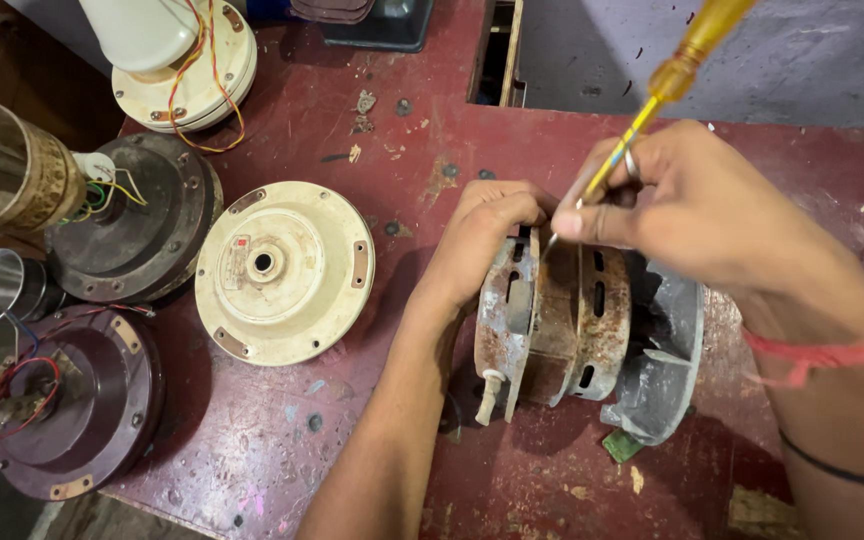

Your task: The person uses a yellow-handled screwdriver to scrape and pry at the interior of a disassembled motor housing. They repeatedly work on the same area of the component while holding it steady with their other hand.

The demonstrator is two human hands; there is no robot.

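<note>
You are working a rusty motor housing (552, 325) standing on edge on the worn red table (352, 440).
Your left hand (482, 235) is gripping its upper rim; your right hand (692, 205) is pinching a yellow screwdriver (652, 100), tip at the seam. A cream fan cover (284, 270) is lying just left.

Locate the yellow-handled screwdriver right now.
Head view, upper right: the screwdriver is in the right hand, its tip at the rusty motor housing, which the left hand steadies.
</note>
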